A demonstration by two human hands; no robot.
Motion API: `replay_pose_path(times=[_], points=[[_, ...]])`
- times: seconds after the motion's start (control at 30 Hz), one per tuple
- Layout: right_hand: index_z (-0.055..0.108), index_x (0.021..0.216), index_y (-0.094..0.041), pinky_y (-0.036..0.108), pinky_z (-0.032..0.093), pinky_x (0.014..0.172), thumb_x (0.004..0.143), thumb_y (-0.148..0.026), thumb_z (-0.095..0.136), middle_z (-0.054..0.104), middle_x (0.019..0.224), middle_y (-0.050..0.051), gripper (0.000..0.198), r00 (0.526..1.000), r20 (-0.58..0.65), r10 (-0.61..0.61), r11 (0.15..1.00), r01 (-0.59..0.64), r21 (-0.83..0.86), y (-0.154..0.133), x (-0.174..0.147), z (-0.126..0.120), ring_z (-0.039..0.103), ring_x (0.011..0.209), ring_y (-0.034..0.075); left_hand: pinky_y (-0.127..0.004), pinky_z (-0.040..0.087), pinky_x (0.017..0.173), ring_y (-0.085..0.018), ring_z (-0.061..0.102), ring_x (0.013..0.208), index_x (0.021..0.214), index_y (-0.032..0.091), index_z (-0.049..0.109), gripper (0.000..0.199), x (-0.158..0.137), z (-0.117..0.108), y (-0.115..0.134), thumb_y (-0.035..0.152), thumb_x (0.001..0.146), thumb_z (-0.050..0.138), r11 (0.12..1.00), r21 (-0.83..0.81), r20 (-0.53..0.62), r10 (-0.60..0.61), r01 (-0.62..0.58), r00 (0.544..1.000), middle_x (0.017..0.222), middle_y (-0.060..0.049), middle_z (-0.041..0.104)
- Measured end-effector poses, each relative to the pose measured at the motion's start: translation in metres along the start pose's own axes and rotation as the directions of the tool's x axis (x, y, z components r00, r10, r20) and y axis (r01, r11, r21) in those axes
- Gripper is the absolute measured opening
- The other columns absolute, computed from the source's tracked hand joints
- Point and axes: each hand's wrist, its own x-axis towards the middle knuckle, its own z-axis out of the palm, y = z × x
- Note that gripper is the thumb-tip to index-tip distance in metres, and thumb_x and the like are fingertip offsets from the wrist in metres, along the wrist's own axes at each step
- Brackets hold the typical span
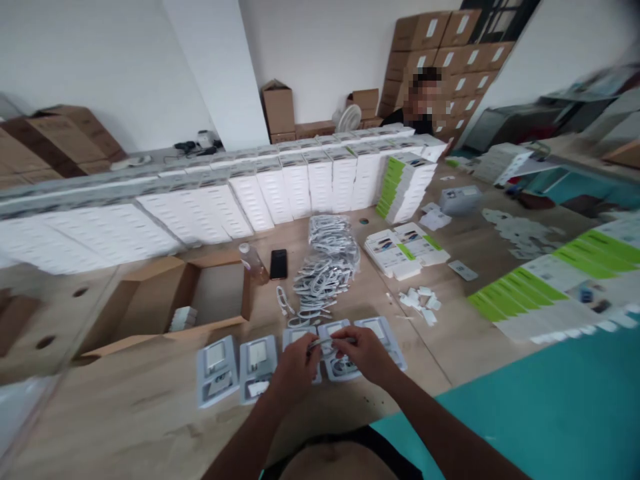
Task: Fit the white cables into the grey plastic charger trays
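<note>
My left hand (296, 365) and my right hand (369, 353) hold a white cable (326, 341) between them, above a row of plastic trays. Both hands are closed on it, with the fingers pinching near each side. Under and beside the hands lie several pale trays; the leftmost tray (202, 387) and the tray beside it (244, 383) hold white chargers and cards. The tray at right (397, 357) is partly covered by my right hand and has a coiled cable (343, 366) near it. Beyond the hands lies a heap of bundled white cables (325, 273).
An open cardboard box (150, 293) stands at left, near a bottle (253, 263) and a phone (279, 264). Small white pieces (423, 301) and printed boxes (406, 248) lie at right. A long wall of stacked white boxes (295, 190) runs behind; a person (417, 107) is beyond it.
</note>
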Motion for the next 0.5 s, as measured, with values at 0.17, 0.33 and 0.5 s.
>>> replay_pose_path(times=[0.17, 0.33, 0.5], points=[[0.07, 0.089, -0.019, 0.025, 0.047, 0.062, 0.086, -0.034, 0.056, 0.07, 0.073, 0.0, 0.021, 0.994, 0.027, -0.106, 0.986, 0.109, -0.125, 0.003, -0.001, -0.004, 0.064, 0.065, 0.015, -0.024, 0.039, 0.056, -0.012, 0.053, 0.06, 0.091, 0.018, 0.059, 0.025, 0.0, 0.004, -0.01, 0.04, 0.089, 0.046, 0.945, -0.284, 0.214, -0.103, 0.163, 0.971, 0.07, 0.002, 0.057], [0.067, 0.08, -0.019, 0.03, 0.042, 0.077, 0.091, -0.026, 0.052, 0.066, 0.092, 0.007, 0.02, 0.908, 0.148, -0.393, 0.589, 0.372, -0.717, -0.004, 0.0, -0.011, 0.06, 0.089, 0.02, -0.025, 0.038, 0.062, -0.014, 0.054, 0.06, 0.086, 0.021, 0.055, 0.025, 0.0, 0.004, -0.019, 0.039, 0.093, 0.04, 0.99, -0.113, 0.086, -0.069, 0.079, 0.994, 0.062, 0.003, 0.056], [0.059, 0.088, -0.02, 0.026, 0.037, 0.063, 0.092, -0.025, 0.046, 0.066, 0.08, 0.004, 0.015, 0.967, 0.076, -0.242, 0.644, 0.218, -0.733, -0.016, -0.004, 0.004, 0.06, 0.072, 0.016, -0.032, 0.038, 0.078, -0.023, 0.058, 0.087, 0.098, 0.02, 0.055, 0.021, 0.0, 0.018, -0.025, 0.029, 0.093, 0.037, 0.987, 0.16, -0.083, -0.007, 0.02, 0.997, 0.092, -0.008, 0.064]])
